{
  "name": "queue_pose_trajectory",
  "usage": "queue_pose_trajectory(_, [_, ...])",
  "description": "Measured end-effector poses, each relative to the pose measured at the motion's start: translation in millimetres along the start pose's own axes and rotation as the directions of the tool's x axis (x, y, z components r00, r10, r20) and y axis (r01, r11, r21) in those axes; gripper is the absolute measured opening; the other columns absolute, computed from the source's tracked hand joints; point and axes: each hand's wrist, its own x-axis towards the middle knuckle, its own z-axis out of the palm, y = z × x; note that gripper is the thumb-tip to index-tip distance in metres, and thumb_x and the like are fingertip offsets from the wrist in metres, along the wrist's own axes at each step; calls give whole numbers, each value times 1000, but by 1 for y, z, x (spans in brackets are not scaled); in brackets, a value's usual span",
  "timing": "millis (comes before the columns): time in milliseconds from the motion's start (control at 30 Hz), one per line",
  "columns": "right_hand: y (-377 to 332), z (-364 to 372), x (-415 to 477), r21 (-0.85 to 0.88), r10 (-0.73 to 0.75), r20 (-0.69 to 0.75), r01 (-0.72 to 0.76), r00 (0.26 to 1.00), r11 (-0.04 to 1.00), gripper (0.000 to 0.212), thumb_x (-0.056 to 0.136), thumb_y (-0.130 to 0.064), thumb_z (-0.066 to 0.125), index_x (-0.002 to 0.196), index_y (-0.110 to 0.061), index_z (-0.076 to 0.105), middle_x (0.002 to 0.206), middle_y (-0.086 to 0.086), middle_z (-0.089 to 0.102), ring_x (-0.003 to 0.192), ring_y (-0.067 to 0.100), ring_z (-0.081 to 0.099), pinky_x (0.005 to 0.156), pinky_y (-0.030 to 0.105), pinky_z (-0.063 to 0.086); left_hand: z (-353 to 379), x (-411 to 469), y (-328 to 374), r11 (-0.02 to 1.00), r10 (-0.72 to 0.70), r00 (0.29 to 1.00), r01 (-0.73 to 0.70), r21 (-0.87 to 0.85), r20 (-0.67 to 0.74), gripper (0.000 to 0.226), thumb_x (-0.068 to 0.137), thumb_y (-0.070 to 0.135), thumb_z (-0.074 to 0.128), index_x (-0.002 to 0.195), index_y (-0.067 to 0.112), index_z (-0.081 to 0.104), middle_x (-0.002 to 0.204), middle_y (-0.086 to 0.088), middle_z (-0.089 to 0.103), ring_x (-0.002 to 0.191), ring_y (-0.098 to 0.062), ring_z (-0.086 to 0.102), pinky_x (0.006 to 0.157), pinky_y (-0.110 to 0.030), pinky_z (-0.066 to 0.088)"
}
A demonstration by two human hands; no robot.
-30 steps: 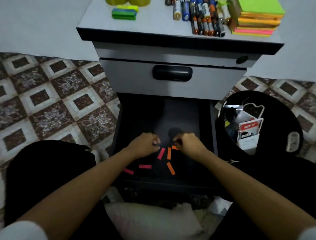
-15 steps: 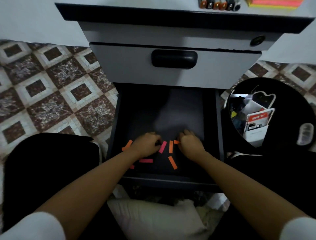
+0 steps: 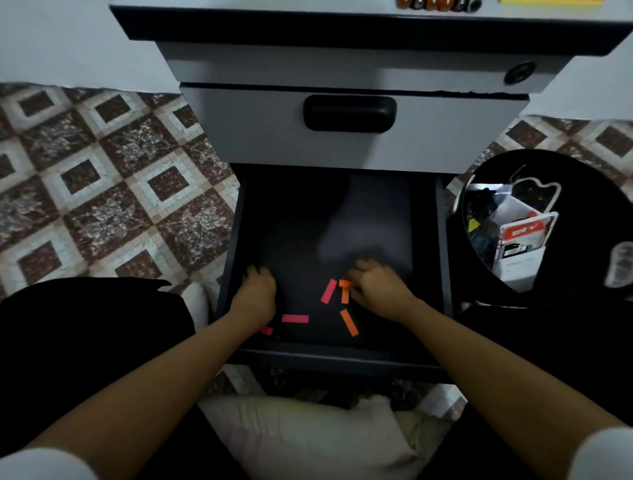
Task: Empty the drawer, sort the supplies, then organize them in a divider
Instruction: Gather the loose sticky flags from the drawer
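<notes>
Six small paper strips lay on the dark floor of the open drawer (image 3: 305, 219), all in its front half. An orange strip (image 3: 346, 283) lay crosswise at the curled fingertips of the right grip (image 3: 378, 289). It touched them, but the blur hid whether it was pinched or only touched, so I cannot tell this grip's state. A second orange strip (image 3: 345, 296) lay just under the first, also against those fingers. A third orange strip (image 3: 349, 322) lay slanted nearer the drawer's front edge, apart from the grip. A pink strip (image 3: 329, 291) lay tilted just left of the orange pair.

The left grip (image 3: 257, 295) rested knuckles up close to the drawer's left wall, its fingers bent down onto the floor. Whether it was grasping anything cannot be told. A flat pink strip (image 3: 295, 318) lay just beside its wrist toward the front edge. Another pink strip (image 3: 266, 330) showed partly from under the forearm.

Above the drawer sat a closed grey drawer front with a black handle (image 3: 349, 113). A round lock (image 3: 519, 72) sat at the cabinet's upper right. Marker ends (image 3: 435, 4) lined the back of the cabinet's top surface. To the drawer's right stood a black bin (image 3: 582, 212) holding packaging. One pack bore a red label (image 3: 522, 233) with white lettering too blurred to read. A pale cushion (image 3: 308, 438) lay on the patterned tile floor (image 3: 102, 192) below the drawer's front edge.
</notes>
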Motion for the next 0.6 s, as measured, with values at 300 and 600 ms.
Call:
queue_pose_trajectory(300, [3, 4, -5, -88, -75, 35, 78, 997, 993, 40, 97, -30, 41, 136, -25, 46, 133, 5, 42, 126, 24, 36, 102, 38, 32, 2, 7, -3, 971, 168, 984, -176, -163, -66, 19, 86, -2, 48, 103, -6, 56, 110, -23, 56, 100, -37, 56, 78, -35, 41])
queue_pose_trajectory(600, [8, 10, -10, -146, -98, 11, 99, 995, 984, 36, 97, -27, 41, 132, -18, 48, 132, 7, 46, 123, 25, 41, 99, 36, 33, -4, 15, 11, 887, 405, 913, -405, -221, -45, 26, 79, 2, 58, 105, 5, 64, 105, -14, 58, 98, -27, 58, 86, -32, 45])
